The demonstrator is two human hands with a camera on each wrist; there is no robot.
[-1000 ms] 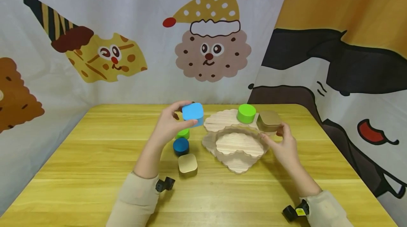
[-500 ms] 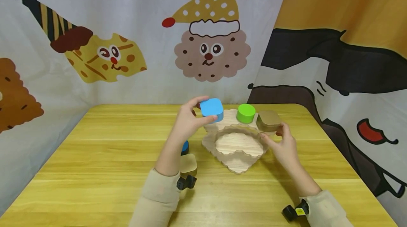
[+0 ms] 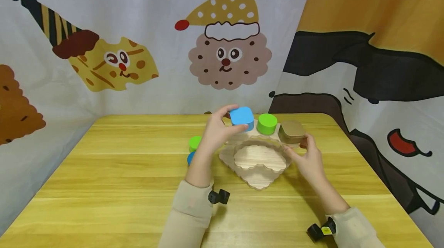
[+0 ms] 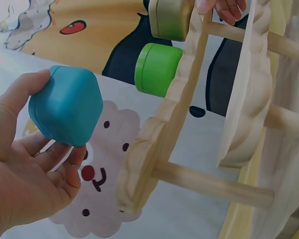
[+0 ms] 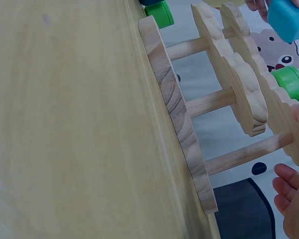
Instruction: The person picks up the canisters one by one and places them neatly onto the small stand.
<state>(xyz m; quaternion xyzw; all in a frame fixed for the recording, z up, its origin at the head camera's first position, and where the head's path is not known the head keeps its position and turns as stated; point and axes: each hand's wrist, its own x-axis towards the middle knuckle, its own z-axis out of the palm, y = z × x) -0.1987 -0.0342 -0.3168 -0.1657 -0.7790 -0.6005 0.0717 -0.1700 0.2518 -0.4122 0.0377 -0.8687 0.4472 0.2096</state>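
My left hand (image 3: 216,134) pinches a small light-blue rounded-square box (image 3: 241,116) between thumb and fingers. In the left wrist view this box (image 4: 67,104) is held above the top shelf, apart from it. A three-tier wooden stand (image 3: 260,157) with scalloped edges stands on the table. On its top shelf sit a green round box (image 3: 267,124) and a gold rounded-square box (image 3: 292,132). My right hand (image 3: 310,159) grips the right edge of the top shelf, beside the gold box, thumb at the edge and fingers curled.
Left of the stand, partly behind my left forearm, are another green round box (image 3: 195,142) and a dark-blue round one (image 3: 190,158). The wooden table (image 3: 104,186) reaches back to a printed cloth (image 3: 138,97) with cartoon figures.
My left hand has carried the light-blue box rightward, from left of the stand to over the left part of its top shelf. My right hand has stayed at the shelf edge.
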